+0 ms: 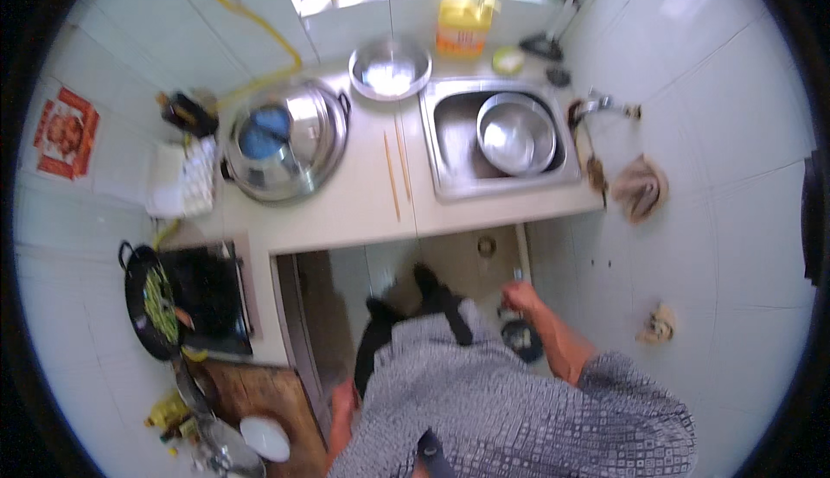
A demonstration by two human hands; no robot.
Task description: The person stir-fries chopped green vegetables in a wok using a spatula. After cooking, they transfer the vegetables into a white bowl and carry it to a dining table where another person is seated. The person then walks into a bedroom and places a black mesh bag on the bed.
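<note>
My right hand (521,298) hangs beside my body over the floor, its fingers curled in and nothing visible in it. My left hand (345,395) hangs at my other side, close to the counter with the wooden board (295,407). Motion blurs it, and its fingers cannot be made out. In front of me, a pair of wooden chopsticks (392,176) lies on the pale countertop (337,219), apart from both hands. A black wok (139,322) with sliced green food (159,303) and a utensil in it sits at the left, on the black cooktop (207,296).
A large lidded steel pot (318,154) stands left of the chopsticks. A steel basin (389,69) is behind them. The sink (454,154) at the right holds another steel bowl (519,134), near a wall tap (603,108). A white bowl (266,439) rests on the board.
</note>
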